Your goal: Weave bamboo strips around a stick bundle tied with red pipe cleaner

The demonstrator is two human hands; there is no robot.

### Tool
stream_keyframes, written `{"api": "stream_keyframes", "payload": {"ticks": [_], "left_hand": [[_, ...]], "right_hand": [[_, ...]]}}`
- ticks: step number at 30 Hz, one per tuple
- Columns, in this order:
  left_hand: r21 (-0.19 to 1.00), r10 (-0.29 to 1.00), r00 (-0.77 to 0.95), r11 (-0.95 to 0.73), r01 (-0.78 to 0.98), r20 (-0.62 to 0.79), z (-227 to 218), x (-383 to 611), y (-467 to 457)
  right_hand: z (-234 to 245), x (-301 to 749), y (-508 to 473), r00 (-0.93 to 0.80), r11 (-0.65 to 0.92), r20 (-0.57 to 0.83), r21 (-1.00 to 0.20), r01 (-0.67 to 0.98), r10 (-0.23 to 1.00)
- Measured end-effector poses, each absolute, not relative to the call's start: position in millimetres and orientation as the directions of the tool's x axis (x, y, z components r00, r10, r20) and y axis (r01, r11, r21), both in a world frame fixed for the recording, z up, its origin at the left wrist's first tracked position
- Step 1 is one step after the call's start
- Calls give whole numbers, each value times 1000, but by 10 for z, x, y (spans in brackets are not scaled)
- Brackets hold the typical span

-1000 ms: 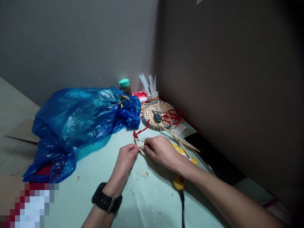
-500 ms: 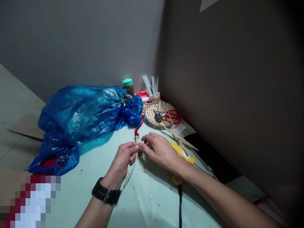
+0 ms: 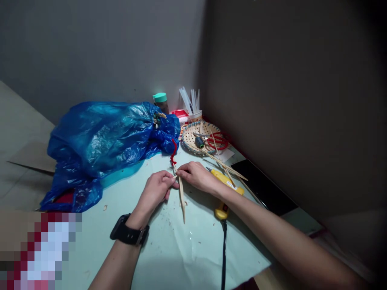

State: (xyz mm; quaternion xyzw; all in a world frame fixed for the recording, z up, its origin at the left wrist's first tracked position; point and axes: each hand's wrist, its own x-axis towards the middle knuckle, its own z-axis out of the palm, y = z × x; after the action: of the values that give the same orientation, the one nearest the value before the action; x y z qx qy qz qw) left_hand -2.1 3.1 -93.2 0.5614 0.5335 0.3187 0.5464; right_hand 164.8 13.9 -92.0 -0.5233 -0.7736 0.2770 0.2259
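My left hand (image 3: 155,189), below a black wristwatch, is closed in a pinch on a pale strip near its thumb tip. My right hand (image 3: 196,176) pinches the same pale plant-fibre piece from the other side, thumb and index together. A flat pale strip (image 3: 182,201) hangs down from between the hands, tapering to a point over the table. Above the fingers, a red twisted cord (image 3: 173,156) is joined to the upper end of the strips. The fingers partly cover where the strips meet.
A yellow glue gun (image 3: 222,177) with a black cable lies beside my right forearm. Behind it are a woven basket (image 3: 189,139) with red-handled scissors (image 3: 218,141) and a dark thread spool (image 3: 199,142), loose pale strips and a black glossy slab (image 3: 266,187). A blue plastic bag (image 3: 105,137) fills the left.
Both hands have shifted slightly up in view. My right hand's fingers have closed onto the strips. One strip now hangs separately, straight down and to the right of my left hand.
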Motion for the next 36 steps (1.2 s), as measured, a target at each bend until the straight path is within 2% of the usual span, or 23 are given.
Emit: {"api": "stream_keyframes", "payload": {"ticks": [4, 6, 9, 11, 12, 14, 17, 19, 20, 22, 24, 27, 29, 31, 33, 34, 36], "left_hand": [[911, 975, 197, 16, 413, -106, -813, -1, -13], [844, 985, 170, -82, 531, -11, -791, 120, -109], [553, 958, 191, -279, 785, 212, -824, 360, -311], [420, 939, 236, -324, 847, 249, -853, 470, -416], [399, 936, 250, -334, 854, 248, -857, 490, -442], [453, 943, 254, -328, 829, 216, -841, 453, -424], [714, 980, 162, -198, 672, 119, -799, 266, -250], [866, 998, 2, -62, 496, 71, -806, 147, -107], [928, 1000, 5, 0, 372, -2, -825, 112, -48], [981, 973, 149, 164, 99, -178, -882, 102, 25], [964, 927, 274, 266, 2, -256, -936, 149, 40], [949, 899, 321, 316, -10, -296, -974, 227, 9], [945, 900, 310, 328, -21, -305, -983, 250, -13], [947, 913, 274, 321, -30, -301, -1000, 255, -28], [950, 927, 229, 311, -29, -297, -1033, 253, -38], [951, 932, 208, 308, -28, -296, -1054, 252, -41], [951, 938, 175, 308, -32, -298, -1095, 248, -46]], "right_hand": [[-939, 1629, 108, -310, 295, 100, -665, 686, 945], [-967, 1614, 101, -293, 283, 111, -708, 647, 950], [-1024, 1624, 121, -297, 245, 90, -804, 541, 951], [-1060, 1655, 145, -318, 215, 61, -852, 477, 946], [-1073, 1675, 156, -329, 197, 44, -873, 447, 943], [-1078, 1714, 166, -344, 147, 10, -915, 375, 939], [-1031, 1740, 147, -341, 47, -39, -969, 241, 939], [-983, 1724, 118, -359, -52, -103, -987, 149, 928], [-963, 1708, 102, -376, -103, -134, -989, 102, 917], [-942, 1671, 76, -414, -169, -163, -985, 24, 896], [-944, 1653, 64, -425, -174, -155, -985, -5, 892], [-945, 1695, 61, -437, -75, -121, -990, 121, 891], [-905, 1756, 47, -448, 108, -54, -938, 329, 893], [-828, 1809, 7, -408, 275, 10, -754, 597, 913], [-738, 1821, -61, -333, 310, 50, -516, 798, 941], [-700, 1806, -105, -307, 302, 59, -426, 853, 950], [-653, 1736, -206, -299, 308, 79, -318, 897, 951]]}}
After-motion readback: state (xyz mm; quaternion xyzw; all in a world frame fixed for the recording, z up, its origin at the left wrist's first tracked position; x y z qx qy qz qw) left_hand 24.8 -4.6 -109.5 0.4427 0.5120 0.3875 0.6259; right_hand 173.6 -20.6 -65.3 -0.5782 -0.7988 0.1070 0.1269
